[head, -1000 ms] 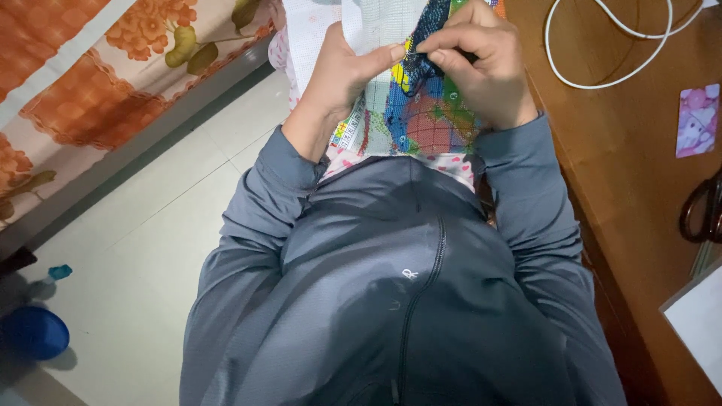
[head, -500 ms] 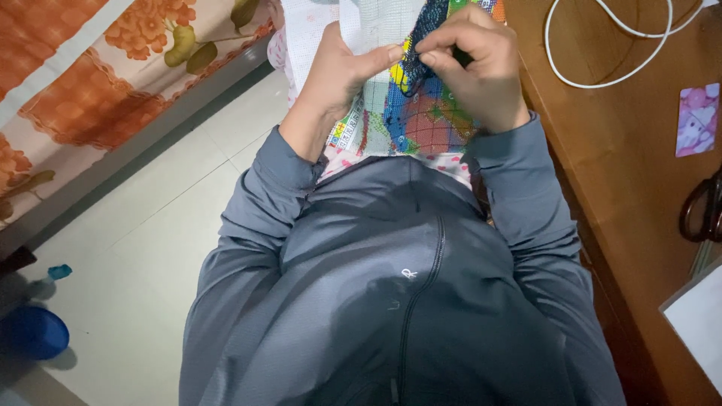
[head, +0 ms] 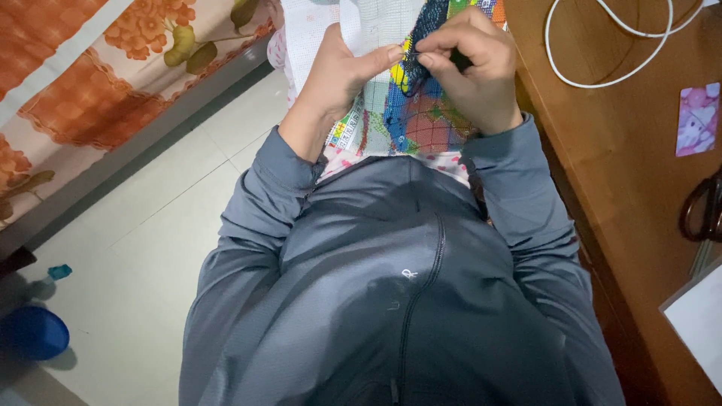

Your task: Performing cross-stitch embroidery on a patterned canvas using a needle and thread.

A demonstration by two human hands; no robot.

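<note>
1. Pale floor tiles [head: 143,225] fill the room left of my grey zip-up top [head: 398,301].
2. Above the top, I see a multicoloured cross-stitch cloth [head: 421,124] held up.
3. My left hand [head: 342,71] grips the cloth's edge, thumb pressed flat.
4. My right hand [head: 474,68] has fingertips pinched closed on the stitched part; any needle is too small to tell.
5. Right of the cloth, a brown wooden table [head: 617,150] carries a white looped cable [head: 602,71], a pink card [head: 697,119] and dark scissors [head: 703,207].
6. Far left: an orange floral bedsheet [head: 90,68] and a blue round bowl [head: 31,331].
</note>
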